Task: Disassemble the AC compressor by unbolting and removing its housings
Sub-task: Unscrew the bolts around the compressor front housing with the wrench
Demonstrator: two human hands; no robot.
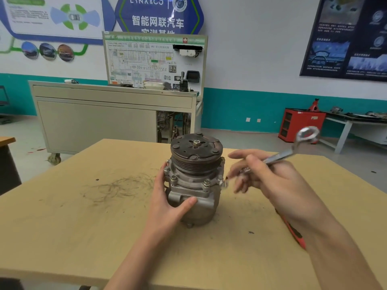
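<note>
Head view: the AC compressor (194,181) stands on end near the middle of the desk (83,237), long axis vertical, pulley face up. The left hand (167,197) grips its lower housing, thumb across the front. The right hand (263,174) holds a blurred wrench (293,149), ring end pointing up-right, the other end at a flange bolt. A red-handled tool (297,237) lies under the right forearm.

"LYNK&CO" is printed in white at the top of the blue hexagonal wall sign (159,15) on the far wall, with "智能网联汽车" set beneath it. "HV" can be read on the wiring-diagram training board (155,61) below. The lettering on the dark poster (347,38), far right, is too small to be read.
</note>
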